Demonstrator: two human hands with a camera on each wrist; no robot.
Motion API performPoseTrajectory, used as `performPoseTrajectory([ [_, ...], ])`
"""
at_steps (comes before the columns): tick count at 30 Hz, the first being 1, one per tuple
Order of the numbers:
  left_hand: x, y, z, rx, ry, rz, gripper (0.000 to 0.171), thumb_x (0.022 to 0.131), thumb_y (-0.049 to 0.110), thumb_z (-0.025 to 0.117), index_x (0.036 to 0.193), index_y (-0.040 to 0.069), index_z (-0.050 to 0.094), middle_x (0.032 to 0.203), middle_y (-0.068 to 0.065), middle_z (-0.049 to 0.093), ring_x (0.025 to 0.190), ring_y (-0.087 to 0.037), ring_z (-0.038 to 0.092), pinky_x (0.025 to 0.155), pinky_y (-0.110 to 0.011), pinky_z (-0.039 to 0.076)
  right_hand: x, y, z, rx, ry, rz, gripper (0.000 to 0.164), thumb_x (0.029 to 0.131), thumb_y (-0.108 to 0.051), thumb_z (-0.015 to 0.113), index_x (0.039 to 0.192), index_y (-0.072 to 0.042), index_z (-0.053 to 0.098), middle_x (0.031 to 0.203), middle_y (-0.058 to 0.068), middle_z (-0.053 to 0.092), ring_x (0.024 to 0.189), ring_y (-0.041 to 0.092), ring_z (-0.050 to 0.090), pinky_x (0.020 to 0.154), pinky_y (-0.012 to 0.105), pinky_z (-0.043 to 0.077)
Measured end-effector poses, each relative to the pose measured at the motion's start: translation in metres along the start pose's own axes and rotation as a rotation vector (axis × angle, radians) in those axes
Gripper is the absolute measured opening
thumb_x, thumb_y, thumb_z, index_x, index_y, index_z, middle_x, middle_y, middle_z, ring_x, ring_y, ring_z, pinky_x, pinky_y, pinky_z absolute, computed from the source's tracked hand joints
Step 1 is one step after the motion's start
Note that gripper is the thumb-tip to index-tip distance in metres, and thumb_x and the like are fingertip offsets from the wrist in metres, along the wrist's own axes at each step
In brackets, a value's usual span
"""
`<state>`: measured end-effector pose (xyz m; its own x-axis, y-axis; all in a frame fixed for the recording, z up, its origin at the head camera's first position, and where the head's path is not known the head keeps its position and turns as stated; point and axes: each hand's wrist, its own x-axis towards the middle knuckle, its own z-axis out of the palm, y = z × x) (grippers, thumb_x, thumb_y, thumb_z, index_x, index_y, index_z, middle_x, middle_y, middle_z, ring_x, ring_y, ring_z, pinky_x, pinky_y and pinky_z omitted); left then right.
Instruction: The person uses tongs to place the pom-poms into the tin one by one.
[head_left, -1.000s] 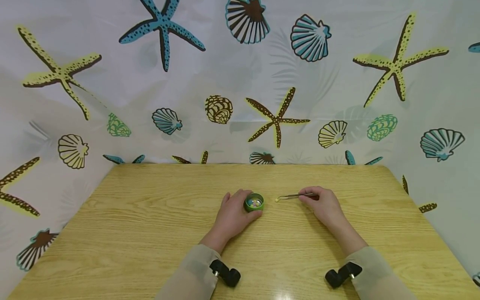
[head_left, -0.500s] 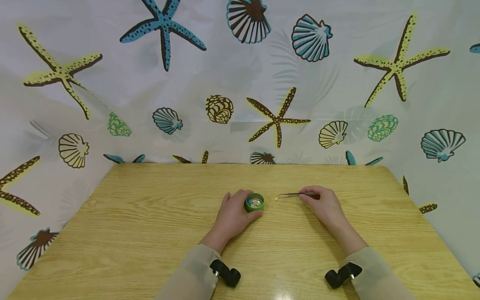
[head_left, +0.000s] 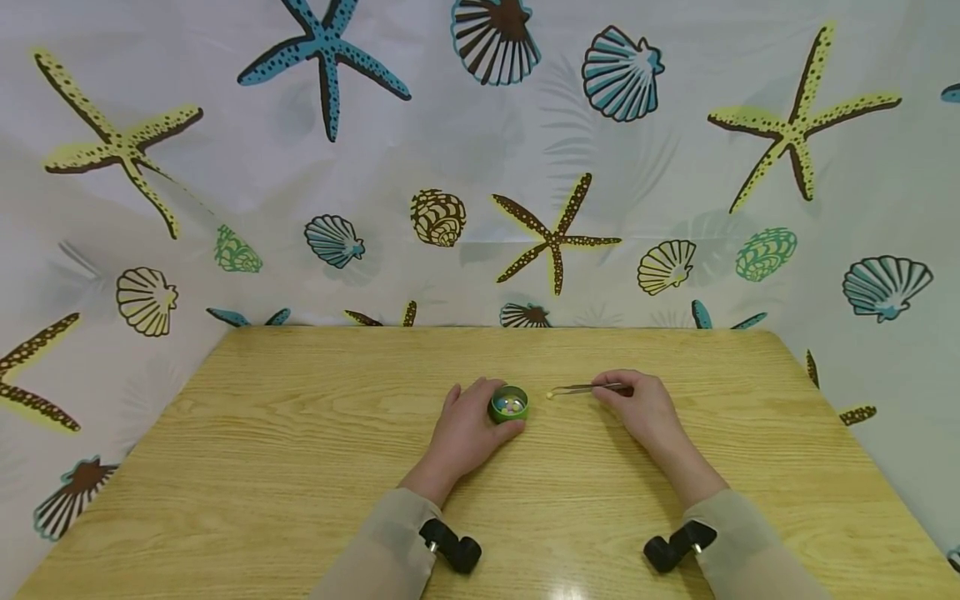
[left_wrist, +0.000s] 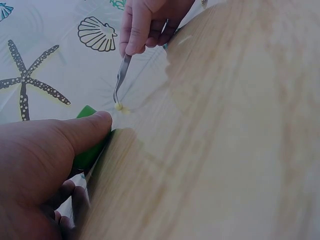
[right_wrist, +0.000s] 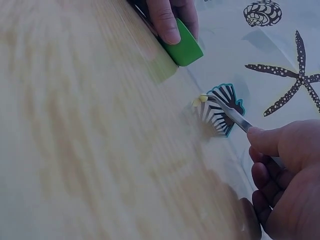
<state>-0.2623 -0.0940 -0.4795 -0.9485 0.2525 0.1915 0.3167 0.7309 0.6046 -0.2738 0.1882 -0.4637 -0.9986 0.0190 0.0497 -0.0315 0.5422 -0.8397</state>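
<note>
My left hand (head_left: pixel 467 425) grips a small round green container (head_left: pixel 510 417) from its left side, thumb at the near side. Several small coloured pieces (head_left: pixel 510 406) lie inside it. My right hand (head_left: pixel 647 410) pinches a pair of thin metal tweezers (head_left: pixel 577 388) that point left toward the container. At their bent tips is a small yellow bead (right_wrist: pixel 203 98), a short way right of the container and low over the table. Its faint reflection shows just beside it in both wrist views; whether it touches the surface I cannot tell.
The wooden table (head_left: pixel 300 433) extends around both hands. Behind it and at the sides hangs a white cloth (head_left: pixel 465 275) printed with starfish and shells. Black wrist mounts (head_left: pixel 452 547) sit on both sleeves.
My right hand, the tweezers and the yellow bead at their tips have shifted slightly left and away from me, nearer the green container. My left hand has stayed put.
</note>
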Motion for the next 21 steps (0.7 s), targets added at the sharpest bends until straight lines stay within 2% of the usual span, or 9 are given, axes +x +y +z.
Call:
performPoseTrajectory([
  [21,-0.0010,0.0008,-0.0008,-0.002,0.000,0.000,0.066,0.098,0.032,0.088,0.151,0.003,0.062,0.152,-0.018,0.065,0.154,-0.038,0.048,0.134,-0.060,0.016,0.0002,-0.0009,0.0027,-0.005,0.002,-0.008,0.021,0.109,-0.020,0.074,0.123,-0.007,0.082,0.119,0.012,0.076,0.109,0.031,0.069,0.099,0.048,0.056],
])
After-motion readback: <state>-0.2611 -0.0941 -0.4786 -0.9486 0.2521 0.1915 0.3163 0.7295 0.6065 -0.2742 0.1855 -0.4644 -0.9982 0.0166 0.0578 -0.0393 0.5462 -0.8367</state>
